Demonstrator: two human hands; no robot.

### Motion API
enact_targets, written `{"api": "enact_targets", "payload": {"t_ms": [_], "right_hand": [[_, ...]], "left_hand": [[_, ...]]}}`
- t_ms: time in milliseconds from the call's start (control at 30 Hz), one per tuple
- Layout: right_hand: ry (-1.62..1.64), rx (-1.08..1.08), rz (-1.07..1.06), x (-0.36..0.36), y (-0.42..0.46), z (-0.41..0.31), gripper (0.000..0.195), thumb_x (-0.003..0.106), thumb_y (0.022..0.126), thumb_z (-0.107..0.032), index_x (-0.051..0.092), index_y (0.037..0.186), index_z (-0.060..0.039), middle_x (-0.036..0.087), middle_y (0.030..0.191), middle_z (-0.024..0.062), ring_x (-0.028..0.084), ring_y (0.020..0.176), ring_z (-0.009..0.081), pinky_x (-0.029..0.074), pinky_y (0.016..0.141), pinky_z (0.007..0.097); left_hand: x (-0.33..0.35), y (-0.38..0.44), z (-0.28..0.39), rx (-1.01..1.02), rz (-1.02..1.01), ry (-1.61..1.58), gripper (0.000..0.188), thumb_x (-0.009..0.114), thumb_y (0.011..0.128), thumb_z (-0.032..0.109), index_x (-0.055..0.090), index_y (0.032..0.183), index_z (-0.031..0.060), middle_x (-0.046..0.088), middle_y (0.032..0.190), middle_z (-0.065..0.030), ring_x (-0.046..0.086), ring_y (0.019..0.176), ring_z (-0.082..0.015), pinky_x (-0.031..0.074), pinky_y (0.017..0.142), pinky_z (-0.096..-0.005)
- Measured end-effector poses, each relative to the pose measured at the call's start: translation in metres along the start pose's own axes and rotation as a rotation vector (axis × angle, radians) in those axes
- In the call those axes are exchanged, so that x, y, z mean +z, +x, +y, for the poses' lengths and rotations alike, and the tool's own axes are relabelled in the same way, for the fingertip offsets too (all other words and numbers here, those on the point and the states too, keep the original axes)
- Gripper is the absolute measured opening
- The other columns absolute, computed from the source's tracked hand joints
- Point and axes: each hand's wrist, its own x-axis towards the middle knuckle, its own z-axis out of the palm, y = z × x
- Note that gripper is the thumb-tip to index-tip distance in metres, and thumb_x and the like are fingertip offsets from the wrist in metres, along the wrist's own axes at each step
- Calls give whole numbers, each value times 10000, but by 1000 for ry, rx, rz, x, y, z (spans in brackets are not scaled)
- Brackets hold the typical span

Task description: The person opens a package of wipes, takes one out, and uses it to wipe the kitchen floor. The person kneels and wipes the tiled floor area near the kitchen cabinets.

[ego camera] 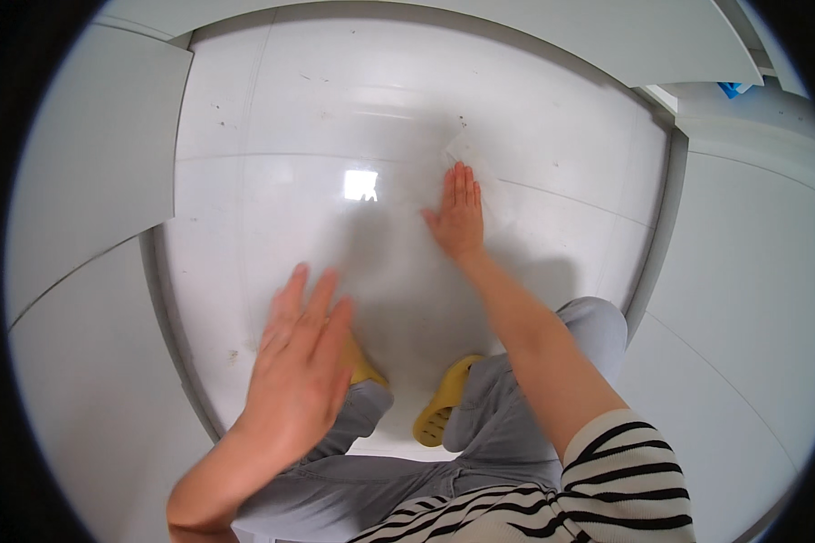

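My right hand point(460, 216) lies flat on the white tiled floor point(299, 224), its fingers stretched forward and the thumb out to the side. Under and just beyond its fingertips is a thin, whitish, see-through sheet point(463, 144), perhaps a wet wipe. The hand presses on this sheet rather than gripping it; most of the sheet is hidden or blends with the floor. Nearer to me, my left hand point(302, 346) hangs in the air above my left knee and slipper, fingers spread and slightly blurred, with nothing in it.
Pale cabinet fronts point(102, 136) close in the floor on the left, ahead and on the right point(733, 271). Dark specks point(462, 122) dot the tiles, and a brownish spot point(233, 356) lies at the left. My yellow slippers point(441, 407) stand between my hands and body. Something blue point(730, 89) shows at upper right.
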Motion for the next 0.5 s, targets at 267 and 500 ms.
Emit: {"api": "enact_targets", "payload": {"t_ms": [267, 500], "right_hand": [[-42, -17, 104, -2, 103, 31, 799, 604, 843, -389, 253, 1400, 63, 202, 1493, 211, 181, 1384, 367, 167, 1129, 449], [80, -69, 104, -2, 46, 24, 757, 613, 845, -329, 261, 1402, 42, 243, 1478, 204, 206, 1373, 369, 204, 1116, 462]], "left_hand": [[-5, -13, 23, -242, 236, -10, 646, 682, 685, -30, 468, 1294, -2, 333, 1455, -176, 219, 1377, -410, 302, 1066, -482], [-19, 15, 37, -110, 111, -25, 611, 715, 671, 3, 497, 1240, -43, 410, 1398, -179, 288, 1348, -399, 349, 1042, -451]]}}
